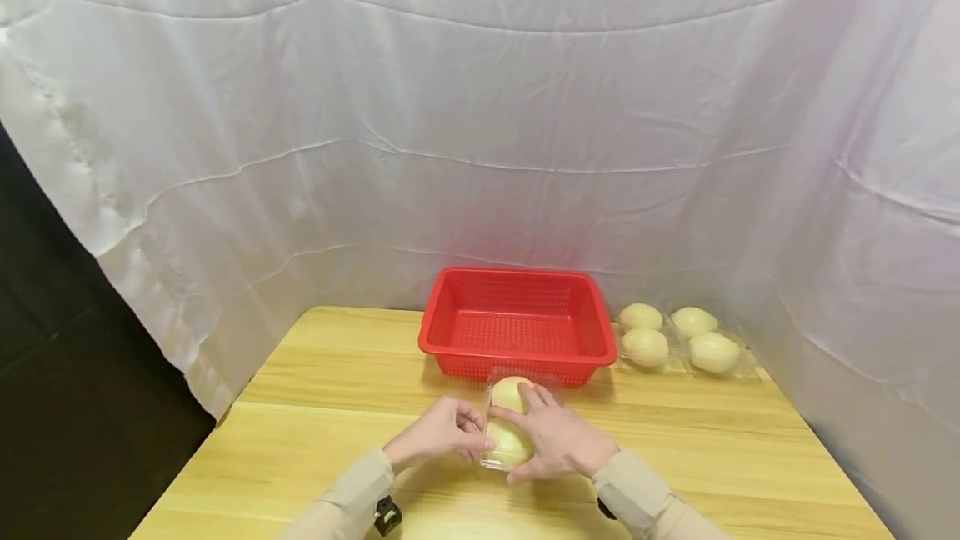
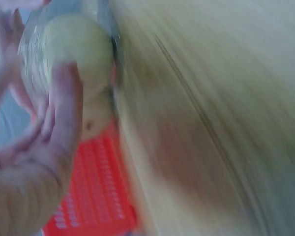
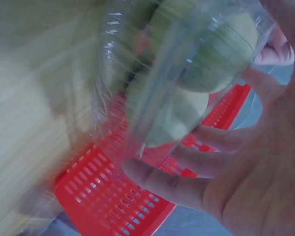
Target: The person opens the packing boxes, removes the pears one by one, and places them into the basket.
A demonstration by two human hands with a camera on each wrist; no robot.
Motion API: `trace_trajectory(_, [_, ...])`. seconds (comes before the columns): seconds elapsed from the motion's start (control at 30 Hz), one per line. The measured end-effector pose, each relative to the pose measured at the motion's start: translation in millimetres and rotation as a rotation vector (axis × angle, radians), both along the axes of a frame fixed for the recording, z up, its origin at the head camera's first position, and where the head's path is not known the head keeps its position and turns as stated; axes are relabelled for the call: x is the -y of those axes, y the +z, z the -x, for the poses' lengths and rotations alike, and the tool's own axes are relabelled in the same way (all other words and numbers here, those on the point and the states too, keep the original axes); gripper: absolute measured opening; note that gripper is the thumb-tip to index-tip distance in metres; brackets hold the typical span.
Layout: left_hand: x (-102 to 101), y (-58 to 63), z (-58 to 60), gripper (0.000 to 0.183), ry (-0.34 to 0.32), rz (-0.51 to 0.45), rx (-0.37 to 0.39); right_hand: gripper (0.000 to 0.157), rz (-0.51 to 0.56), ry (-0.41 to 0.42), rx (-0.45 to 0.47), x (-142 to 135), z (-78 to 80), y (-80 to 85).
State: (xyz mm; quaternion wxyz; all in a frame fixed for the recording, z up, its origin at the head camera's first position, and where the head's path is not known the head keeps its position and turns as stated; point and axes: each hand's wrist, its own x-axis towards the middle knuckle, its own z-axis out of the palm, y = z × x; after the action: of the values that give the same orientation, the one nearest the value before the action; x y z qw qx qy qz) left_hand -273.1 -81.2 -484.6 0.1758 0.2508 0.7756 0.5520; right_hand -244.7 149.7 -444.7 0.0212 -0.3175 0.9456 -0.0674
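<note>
A clear plastic container (image 1: 495,462) with pale yellow, pear-like fruits (image 1: 508,442) is between the hands, just in front of the red basket. My left hand (image 1: 444,433) is at its left side, fingers curled and thumb at the edge. From the right, my right hand (image 1: 564,438) holds it with spread fingers across the top and the thumb near the front corner. In the right wrist view, the fingers (image 3: 174,184) reach along the container's side, and fruits show through the plastic. Left fingers overlap the container in the blurred left wrist view.
The red perforated basket (image 1: 517,350) stands at the back of the wooden table (image 1: 337,407), with no fruit visible inside. Right of it are two more clear packs holding pale yellow fruits (image 1: 712,352). A white curtain (image 1: 480,123) hangs behind and at both sides.
</note>
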Motion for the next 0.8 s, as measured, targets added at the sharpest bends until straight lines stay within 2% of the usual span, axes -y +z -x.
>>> trace_trajectory(0.1, [6,-1.4,1.0,0.032,-0.102,-0.007,-0.004,0.090,-0.021,-0.030,0.001,3,-0.8,2.1])
trace_trajectory(0.2, [8,-1.8,1.6,0.039,-0.135,0.023,-0.036,0.090,-0.034,-0.050,-0.006,7,-0.3,1.6])
trace_trajectory(0.47, [8,-4.1,-3.2,0.035,-0.133,0.056,-0.129,0.088,-0.055,-0.065,-0.100,16,3.8,-2.3])
trace_trajectory(0.53, [7,-4.2,-4.8,0.032,-0.117,0.040,-0.122,0.088,-0.051,-0.071,-0.102,17,4.0,-1.9])
trace_trajectory(0.63, [4,-5.1,-5.9,0.028,-0.095,-0.001,-0.071,0.090,-0.051,-0.079,-0.104,17,5.0,-2.0])
trace_trajectory(0.8, [1,-9.2,-9.1,0.015,-0.029,-0.136,0.151,0.091,-0.048,-0.077,-0.107,17,6.4,-3.4])
